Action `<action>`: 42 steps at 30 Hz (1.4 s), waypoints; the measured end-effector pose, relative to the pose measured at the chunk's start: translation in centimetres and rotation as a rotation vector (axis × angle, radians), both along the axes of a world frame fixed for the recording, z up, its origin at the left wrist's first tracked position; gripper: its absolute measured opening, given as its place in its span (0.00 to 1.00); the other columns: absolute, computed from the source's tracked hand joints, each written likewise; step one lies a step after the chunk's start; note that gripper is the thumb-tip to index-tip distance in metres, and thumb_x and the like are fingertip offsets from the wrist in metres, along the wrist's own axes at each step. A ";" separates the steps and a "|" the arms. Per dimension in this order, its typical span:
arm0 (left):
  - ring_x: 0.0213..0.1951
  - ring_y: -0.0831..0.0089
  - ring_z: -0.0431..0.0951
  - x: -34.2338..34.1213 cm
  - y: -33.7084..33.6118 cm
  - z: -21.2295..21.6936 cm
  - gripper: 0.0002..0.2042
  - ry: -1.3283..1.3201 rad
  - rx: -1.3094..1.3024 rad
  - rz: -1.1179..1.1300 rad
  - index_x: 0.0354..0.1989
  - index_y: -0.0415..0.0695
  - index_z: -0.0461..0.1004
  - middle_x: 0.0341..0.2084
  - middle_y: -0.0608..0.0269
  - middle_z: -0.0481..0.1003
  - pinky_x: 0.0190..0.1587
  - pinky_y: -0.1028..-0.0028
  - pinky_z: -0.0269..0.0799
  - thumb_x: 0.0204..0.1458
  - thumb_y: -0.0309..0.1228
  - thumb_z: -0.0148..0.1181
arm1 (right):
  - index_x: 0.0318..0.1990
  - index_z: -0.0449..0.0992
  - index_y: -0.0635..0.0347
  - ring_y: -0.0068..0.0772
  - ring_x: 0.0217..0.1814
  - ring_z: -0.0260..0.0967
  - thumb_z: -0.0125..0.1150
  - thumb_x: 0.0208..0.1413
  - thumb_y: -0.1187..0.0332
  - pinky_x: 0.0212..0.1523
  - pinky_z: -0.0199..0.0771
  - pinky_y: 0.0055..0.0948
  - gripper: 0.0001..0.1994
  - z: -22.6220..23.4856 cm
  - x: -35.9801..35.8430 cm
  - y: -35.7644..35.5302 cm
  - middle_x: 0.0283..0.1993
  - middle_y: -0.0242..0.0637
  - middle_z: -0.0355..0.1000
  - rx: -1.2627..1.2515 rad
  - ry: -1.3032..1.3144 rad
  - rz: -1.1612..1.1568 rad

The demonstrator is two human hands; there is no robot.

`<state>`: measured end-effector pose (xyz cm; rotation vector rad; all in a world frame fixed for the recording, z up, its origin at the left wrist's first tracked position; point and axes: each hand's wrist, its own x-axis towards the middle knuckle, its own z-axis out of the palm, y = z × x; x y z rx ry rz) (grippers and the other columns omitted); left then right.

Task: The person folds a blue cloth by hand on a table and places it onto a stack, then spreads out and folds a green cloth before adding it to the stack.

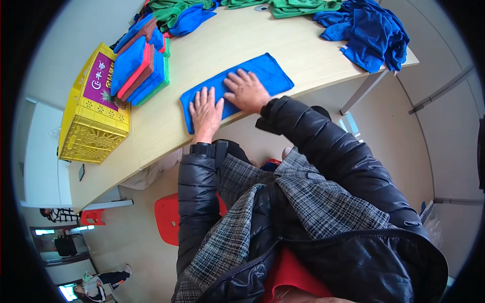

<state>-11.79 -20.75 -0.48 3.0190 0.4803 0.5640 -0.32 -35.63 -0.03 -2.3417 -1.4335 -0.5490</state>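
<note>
My left hand [206, 112] and right hand [246, 92] lie palm-down, fingers extended, grasping nothing. The folded blue cloth [267, 71] sits flat beneath both.

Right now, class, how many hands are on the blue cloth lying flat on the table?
2. The left hand lies on the left part of the blue cloth; the right hand lies near its middle. No others appear hidden there.

One lone flat cloth [269, 73], one crate [96, 119]
</note>
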 end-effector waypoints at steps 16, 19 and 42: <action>0.73 0.54 0.50 -1.9 4.2 0.9 0.32 0.074 -0.112 0.289 0.72 0.50 0.57 0.72 0.54 0.53 0.70 0.43 0.44 0.64 0.56 0.42 | 0.68 0.63 0.53 0.51 0.76 0.50 0.42 0.67 0.48 0.71 0.49 0.55 0.28 1.7 7.4 -7.9 0.74 0.42 0.56 -0.166 0.114 -0.381; 0.72 0.53 0.52 -2.2 3.7 1.2 0.31 0.023 -0.033 0.334 0.70 0.47 0.59 0.71 0.53 0.55 0.70 0.43 0.45 0.64 0.53 0.45 | 0.68 0.63 0.54 0.52 0.76 0.48 0.44 0.66 0.50 0.70 0.49 0.57 0.28 2.3 5.8 -6.6 0.74 0.43 0.55 -0.184 0.029 -0.374; 0.72 0.54 0.51 1.0 4.8 0.0 0.31 0.025 -0.077 0.154 0.70 0.51 0.60 0.71 0.56 0.56 0.70 0.44 0.47 0.63 0.56 0.43 | 0.70 0.63 0.47 0.48 0.76 0.49 0.42 0.66 0.45 0.72 0.48 0.51 0.29 0.8 6.6 -4.1 0.74 0.38 0.57 -0.127 0.114 -0.289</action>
